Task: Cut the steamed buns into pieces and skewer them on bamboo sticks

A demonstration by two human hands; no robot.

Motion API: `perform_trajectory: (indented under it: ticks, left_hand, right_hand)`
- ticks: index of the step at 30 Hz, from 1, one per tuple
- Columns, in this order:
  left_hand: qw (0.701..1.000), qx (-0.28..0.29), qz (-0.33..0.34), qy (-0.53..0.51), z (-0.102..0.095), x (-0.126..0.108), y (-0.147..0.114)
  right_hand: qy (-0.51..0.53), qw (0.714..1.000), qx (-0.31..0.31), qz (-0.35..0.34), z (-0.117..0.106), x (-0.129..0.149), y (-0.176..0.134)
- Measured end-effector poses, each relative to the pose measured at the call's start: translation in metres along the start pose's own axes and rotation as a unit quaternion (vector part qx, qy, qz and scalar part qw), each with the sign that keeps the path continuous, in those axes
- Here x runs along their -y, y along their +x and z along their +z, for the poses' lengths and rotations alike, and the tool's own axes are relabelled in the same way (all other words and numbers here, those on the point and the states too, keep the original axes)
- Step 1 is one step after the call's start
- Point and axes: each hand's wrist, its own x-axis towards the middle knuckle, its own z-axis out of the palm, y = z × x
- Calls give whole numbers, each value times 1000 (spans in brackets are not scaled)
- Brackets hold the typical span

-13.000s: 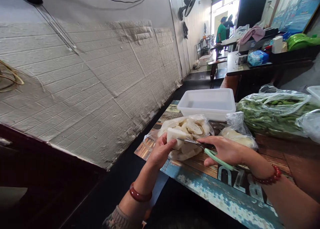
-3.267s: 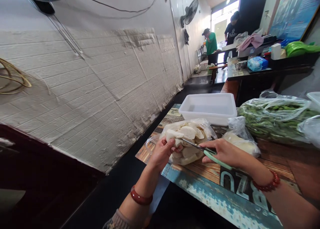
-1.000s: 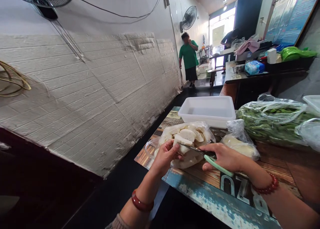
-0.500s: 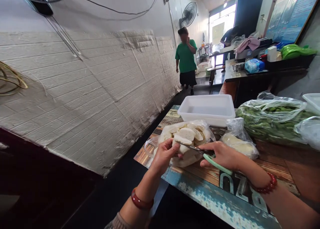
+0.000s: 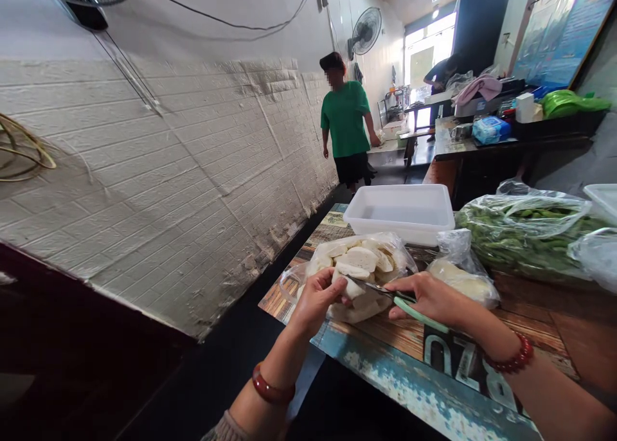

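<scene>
My left hand [image 5: 314, 304] pinches a pale white food piece [image 5: 353, 289] at the front of an opened clear plastic bag [image 5: 396, 249]. Several thick white slices [image 5: 357, 261] with rounded edges fill that bag; I cannot tell their exact kind. In my right hand [image 5: 432, 297] is a pair of scissors [image 5: 418, 314] with mint-green handles. Their blades point left and reach the piece by my left fingertips. Whether the blades are fully closed is hard to make out.
Behind the bag stands a white plastic tub [image 5: 399, 227]. To the right lie a small knotted bag [image 5: 463, 279] with pale contents and a big bag of green pods [image 5: 525, 235]. A person in a green shirt [image 5: 346, 119] is beyond the table [image 5: 385, 357], near the wall.
The person in green has come closer, shifted left and lowered a hand from the face. The scissor blades have shifted slightly at the white piece; both my hands stay nearly in place.
</scene>
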Motion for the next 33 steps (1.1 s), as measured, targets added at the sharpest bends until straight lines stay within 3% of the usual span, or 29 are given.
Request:
perform_trajectory:
  ticks: [5,20,33]
  left_hand:
    - [1000,16,16,17,-3,-1,0]
    - [997,28,20,72,10,-11,-1]
    - [996,24,25,76,5,-11,1]
  right_hand:
    - [-7,999,32,33,-3,3,-3]
    - [-15,1000,20,7,3,5,-2]
    - [-29,999,-3,-14,4,2,-1]
